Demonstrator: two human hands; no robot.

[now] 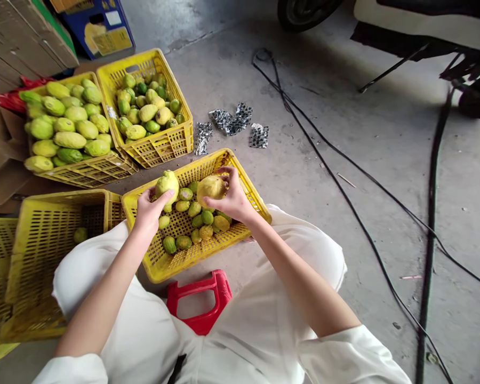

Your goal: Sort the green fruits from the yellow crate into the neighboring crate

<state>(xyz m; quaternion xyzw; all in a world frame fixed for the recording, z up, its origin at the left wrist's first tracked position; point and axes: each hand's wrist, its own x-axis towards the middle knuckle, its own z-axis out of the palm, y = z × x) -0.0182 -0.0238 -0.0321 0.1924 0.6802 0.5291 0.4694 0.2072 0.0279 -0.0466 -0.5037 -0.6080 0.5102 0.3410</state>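
My left hand (149, 210) is closed around a knobbly yellow-green lemon (167, 186), held above the near yellow crate (160, 272). In my right hand (237, 196) is a rounder, yellower lemon (211, 190), gripped between thumb and fingers over the same crate. Inside that crate lie several smaller green and yellow lemons (196, 208), spread over its slatted floor. The two held lemons are apart from each other. Under me, between my knees, part of a red stool (220, 288) shows.
Two yellow crates, one heaped with large lemons (70, 140) and one with mixed lemons (148, 112), stand at the upper left. A crate (44, 224) with one green fruit sits left. Black cables (344, 208) cross the floor; silvery packets (232, 120) lie beyond; a scooter (436, 26) stands upper right.
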